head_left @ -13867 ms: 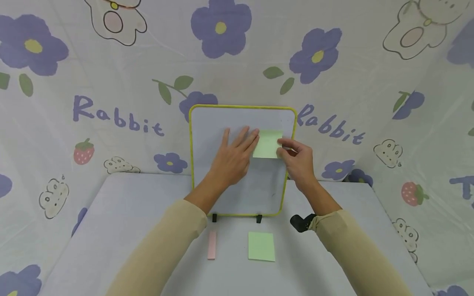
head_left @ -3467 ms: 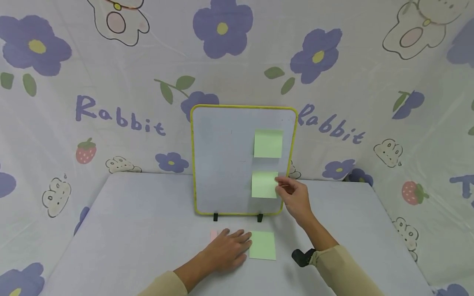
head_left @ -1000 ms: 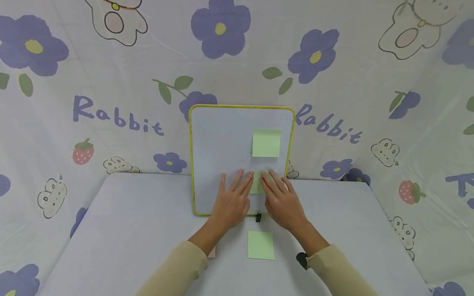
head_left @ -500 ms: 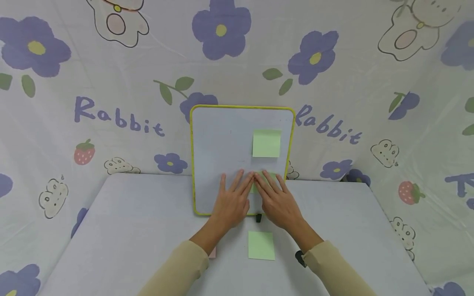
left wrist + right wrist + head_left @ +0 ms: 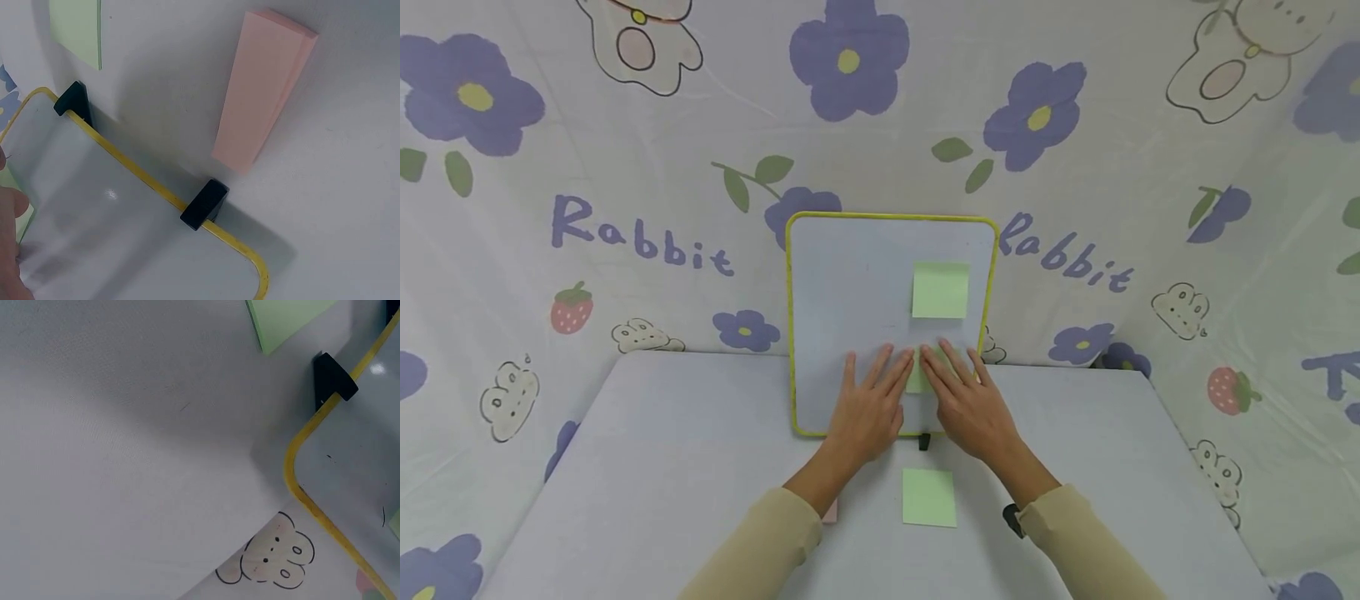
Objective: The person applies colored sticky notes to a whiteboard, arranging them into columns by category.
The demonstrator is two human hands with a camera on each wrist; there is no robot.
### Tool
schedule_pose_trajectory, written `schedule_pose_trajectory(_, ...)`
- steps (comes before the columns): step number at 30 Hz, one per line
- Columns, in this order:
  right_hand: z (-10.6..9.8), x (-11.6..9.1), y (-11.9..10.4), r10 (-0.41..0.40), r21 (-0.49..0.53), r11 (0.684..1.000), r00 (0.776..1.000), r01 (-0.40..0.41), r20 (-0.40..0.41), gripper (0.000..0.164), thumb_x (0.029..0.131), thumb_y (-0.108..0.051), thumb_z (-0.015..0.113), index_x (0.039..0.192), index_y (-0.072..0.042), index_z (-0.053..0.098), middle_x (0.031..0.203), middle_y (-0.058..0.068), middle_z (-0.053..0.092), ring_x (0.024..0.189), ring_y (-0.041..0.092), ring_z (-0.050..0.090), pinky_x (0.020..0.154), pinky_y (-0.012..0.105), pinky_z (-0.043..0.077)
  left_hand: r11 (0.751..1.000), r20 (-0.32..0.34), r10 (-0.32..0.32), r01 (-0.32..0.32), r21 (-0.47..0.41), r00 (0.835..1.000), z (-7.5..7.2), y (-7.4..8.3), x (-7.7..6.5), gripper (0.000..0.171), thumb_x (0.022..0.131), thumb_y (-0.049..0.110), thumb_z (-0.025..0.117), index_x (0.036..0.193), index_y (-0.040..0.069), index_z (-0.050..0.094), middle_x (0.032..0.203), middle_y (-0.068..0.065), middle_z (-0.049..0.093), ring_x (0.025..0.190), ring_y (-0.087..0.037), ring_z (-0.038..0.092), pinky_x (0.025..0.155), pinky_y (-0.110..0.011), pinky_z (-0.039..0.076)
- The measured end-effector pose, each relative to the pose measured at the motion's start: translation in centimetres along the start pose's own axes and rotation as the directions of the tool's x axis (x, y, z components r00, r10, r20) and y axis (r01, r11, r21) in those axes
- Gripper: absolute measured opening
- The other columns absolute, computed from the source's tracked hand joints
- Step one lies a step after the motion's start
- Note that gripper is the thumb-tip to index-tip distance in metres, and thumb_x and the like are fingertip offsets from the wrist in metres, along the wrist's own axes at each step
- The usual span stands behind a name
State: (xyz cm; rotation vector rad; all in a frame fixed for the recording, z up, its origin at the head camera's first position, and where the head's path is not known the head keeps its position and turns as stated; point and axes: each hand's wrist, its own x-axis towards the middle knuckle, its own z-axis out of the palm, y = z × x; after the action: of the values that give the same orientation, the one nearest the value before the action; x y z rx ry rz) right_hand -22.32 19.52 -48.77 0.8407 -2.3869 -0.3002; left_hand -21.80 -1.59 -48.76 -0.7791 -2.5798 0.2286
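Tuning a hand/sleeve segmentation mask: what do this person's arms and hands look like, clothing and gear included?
Left sleeve and right sleeve: plain beige, cuffs ending short of the wrists. Left hand and right hand: ungloved, no rings visible. A small black piece juts out at the right cuff; can't tell what it is. No cables or markings show.

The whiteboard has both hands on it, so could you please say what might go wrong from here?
Pressure from the left hand and right hand could slide the whiteboard on its black feet. The upper green note shows a shadow under its bottom edge, so might be lifting. The left sleeve reaches over the pink pad and might nudge it.
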Motion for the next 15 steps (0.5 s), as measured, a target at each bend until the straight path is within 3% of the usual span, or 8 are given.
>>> schedule_pose_trajectory(9, 0.2, -0.7, 0.6, 0.004, -0.004, 1.000, 0.999, -0.004, -0.033, 0.070, 0.085, -0.014, 0.068, 0.149, -0.003, 0.044, 0.158, 0.007, 0.037, 0.148, 0.029, 0.027, 0.116, 0.055, 0.023, 1.000, 0.003, 0.008, -0.008, 0.022, 1.000, 0.3, 0.0, 0.1, 0.071, 0.098, 0.039, 0.056, 0.158, 0.014, 0.028, 0.165, 0.006, 0.017, 0.152, -0.021, 0.017, 0.112, -0.064, 0.025)
schedule_pose_trajectory(15, 0.3, -1.3, 1.2, 0.034, 0.008, 0.999, 0.999, -0.034, -0.007, 0.069, 0.087, -0.014, 0.065, 0.150, -0.003, 0.042, 0.159, 0.006, 0.035, 0.149, 0.029, 0.024, 0.118, 0.053, 0.019, 1.000, 0.012, 0.006, -0.006, 0.026, 1.000, 0.4, 0.0, 0.1, 0.071, 0.098, 0.040, 0.054, 0.159, 0.015, 0.025, 0.166, 0.005, 0.014, 0.152, -0.021, 0.014, 0.113, -0.063, 0.024)
